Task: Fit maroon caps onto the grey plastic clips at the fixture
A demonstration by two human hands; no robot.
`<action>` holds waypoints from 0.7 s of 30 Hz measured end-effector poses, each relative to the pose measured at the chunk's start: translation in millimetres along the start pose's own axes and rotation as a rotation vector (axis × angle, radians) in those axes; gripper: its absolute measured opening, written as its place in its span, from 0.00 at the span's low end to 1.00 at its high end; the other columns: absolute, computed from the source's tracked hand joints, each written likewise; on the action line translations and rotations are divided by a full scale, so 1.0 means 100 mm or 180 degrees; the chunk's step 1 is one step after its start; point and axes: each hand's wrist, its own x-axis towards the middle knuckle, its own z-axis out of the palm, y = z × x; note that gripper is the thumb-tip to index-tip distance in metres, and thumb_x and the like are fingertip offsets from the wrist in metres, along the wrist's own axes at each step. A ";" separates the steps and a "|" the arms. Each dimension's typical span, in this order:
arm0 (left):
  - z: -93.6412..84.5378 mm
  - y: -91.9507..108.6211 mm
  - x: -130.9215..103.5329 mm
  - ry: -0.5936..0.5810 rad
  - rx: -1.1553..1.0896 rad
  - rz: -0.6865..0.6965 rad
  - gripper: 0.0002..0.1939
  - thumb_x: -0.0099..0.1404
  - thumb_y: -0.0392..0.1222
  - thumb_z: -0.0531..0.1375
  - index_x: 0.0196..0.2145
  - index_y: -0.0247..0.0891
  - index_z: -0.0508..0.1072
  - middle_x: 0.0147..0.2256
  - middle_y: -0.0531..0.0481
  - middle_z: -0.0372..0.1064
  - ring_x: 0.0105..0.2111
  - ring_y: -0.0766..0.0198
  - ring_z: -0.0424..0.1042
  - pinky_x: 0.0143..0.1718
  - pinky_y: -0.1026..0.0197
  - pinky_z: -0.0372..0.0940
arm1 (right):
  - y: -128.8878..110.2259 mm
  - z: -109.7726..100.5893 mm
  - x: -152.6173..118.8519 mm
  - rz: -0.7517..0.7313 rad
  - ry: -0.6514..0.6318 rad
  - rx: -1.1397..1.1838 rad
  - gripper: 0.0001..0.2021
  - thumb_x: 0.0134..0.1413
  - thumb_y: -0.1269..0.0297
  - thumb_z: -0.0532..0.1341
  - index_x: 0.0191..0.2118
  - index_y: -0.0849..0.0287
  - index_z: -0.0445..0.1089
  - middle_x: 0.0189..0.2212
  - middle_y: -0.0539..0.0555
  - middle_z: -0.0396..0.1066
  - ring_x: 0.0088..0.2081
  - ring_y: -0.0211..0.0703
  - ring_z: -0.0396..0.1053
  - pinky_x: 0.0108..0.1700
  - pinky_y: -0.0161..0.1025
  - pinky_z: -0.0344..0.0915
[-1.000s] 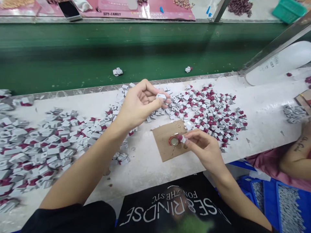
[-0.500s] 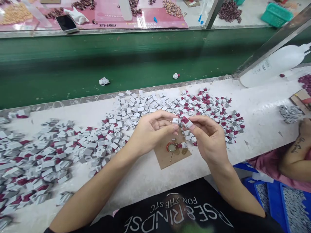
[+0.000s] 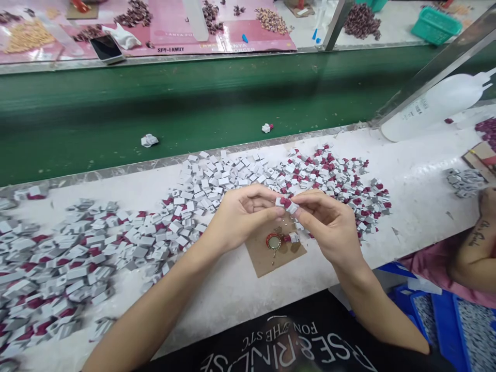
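My left hand (image 3: 241, 216) pinches the small white block (image 3: 278, 202) between thumb and fingertips. My right hand (image 3: 329, 223) grips a maroon-and-white plastic piece (image 3: 289, 204) by its right end. The two parts meet between my fingertips, and I cannot tell how far they fit into each other. Below them lies a brown cardboard square (image 3: 260, 260). On it are a small round dish with a beaded red rim (image 3: 274, 241) and another maroon-and-white piece (image 3: 292, 237). Past my hands spreads a pile of white blocks (image 3: 225, 173), with a pile of maroon-and-white pieces (image 3: 329, 165) to its right.
More grey-and-maroon pieces (image 3: 58, 279) cover the table at left. A green conveyor belt (image 3: 209, 103) runs behind, carrying two small pieces. At right stand a white bottle (image 3: 434, 106) and a slanted metal post (image 3: 437, 67). Another person's arm (image 3: 475, 253) rests at far right, above blue bins (image 3: 445, 320).
The white block and the maroon-and-white piece, apart before, have come together as my right hand moved left. The two pieces on the belt have shifted left.
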 end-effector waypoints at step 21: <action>-0.89 0.17 0.47 0.1736 0.1412 0.0785 0.10 0.61 0.46 0.75 0.39 0.42 0.84 0.40 0.46 0.83 0.40 0.56 0.80 0.45 0.52 0.75 | 0.27 0.85 2.17 0.0181 -0.0384 -0.2413 0.10 0.72 0.62 0.66 0.53 0.58 0.80 0.49 0.65 0.84 0.54 0.63 0.81 0.61 0.58 0.73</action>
